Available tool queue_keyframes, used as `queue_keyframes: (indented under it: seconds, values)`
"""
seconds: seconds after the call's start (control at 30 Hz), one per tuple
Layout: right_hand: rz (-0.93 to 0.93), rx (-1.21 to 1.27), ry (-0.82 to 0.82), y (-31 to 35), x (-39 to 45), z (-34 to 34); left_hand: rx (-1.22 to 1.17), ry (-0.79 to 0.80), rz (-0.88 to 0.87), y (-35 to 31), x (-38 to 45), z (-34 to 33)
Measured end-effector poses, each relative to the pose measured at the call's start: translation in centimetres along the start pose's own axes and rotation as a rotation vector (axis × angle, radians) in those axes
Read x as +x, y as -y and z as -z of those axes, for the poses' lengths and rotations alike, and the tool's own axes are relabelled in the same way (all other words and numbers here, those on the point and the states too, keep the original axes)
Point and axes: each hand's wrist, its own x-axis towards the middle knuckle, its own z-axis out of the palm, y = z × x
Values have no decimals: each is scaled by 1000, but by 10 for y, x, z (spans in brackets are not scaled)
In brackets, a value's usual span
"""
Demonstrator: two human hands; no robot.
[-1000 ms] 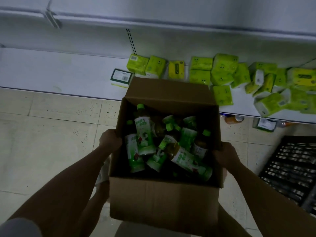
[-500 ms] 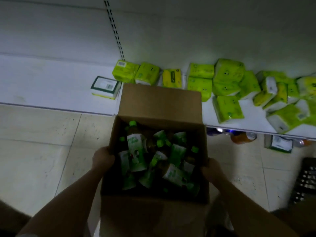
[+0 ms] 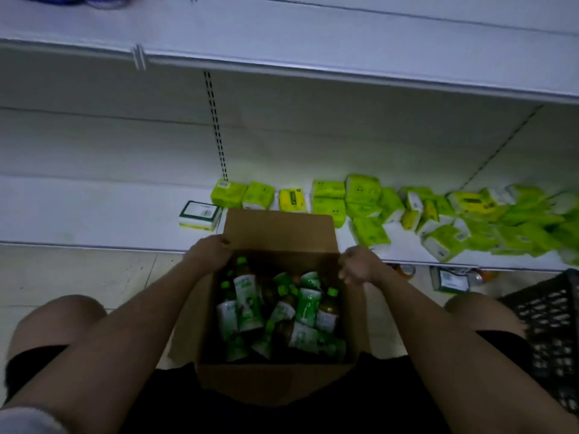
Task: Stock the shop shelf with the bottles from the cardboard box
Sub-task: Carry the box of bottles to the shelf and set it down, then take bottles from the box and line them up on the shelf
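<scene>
both hands have shifted from the side walls of the cardboard box [image 3: 275, 380] up to its far corners: the left hand [image 3: 209, 252] is curled over the far left corner beside the raised back flap, and the right hand [image 3: 357, 269] is closed on the far right corner of the rim. half a second ago the box was held higher against the body; now it sits low in the middle of the frame between the person's bent knees, on or just above the floor, which cannot be told from this view. the person appears to have dropped into a squat.

inside, the bottles [image 3: 275, 311] lie jumbled, green caps and green and white labels pointing every way, one standing near the left wall. none has been taken out.

beyond the back flap, the bottom shelf [image 3: 94, 211] runs across the middle of the frame. its left stretch is bare; its right stretch carries scattered green and yellow tissue packs [image 3: 363, 195]. a dark plastic crate [image 3: 551, 333] sits at the lower right edge.

judging from this, carrying is finished and unloading can begin: a hand needs to let go of the rim and reach for a bottle, with the bare left stretch the likely place to set it.
</scene>
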Motion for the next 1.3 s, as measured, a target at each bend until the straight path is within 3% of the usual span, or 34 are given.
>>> queue_keyframes:
  seconds: [0.13,0.33,0.43,0.57,0.77,0.9,1.03,1.3]
  values:
    - [138,-9,-9,38,-23,-1,7,13,-108,-15,-26,3]
    - [248,-55,50,53,-34,-27,-32,-36,-75,-6,-52,-11]
    - [319,-149,79,37,-33,-44,-26,-36,-39,4,-54,-29]
    - [303,-93,143,12,-23,-64,-22,-54,15,11,-59,-55]
    - [301,-31,209,-31,-9,-122,-294,87,220,18,-73,-98]
    - [342,-240,210,-75,3,-165,-328,132,261,30,-75,-144]
    - [332,-390,155,-83,29,-183,-420,93,321,31,-53,-166]
    - [315,-376,258,-98,63,-205,-372,50,435,31,16,-181]
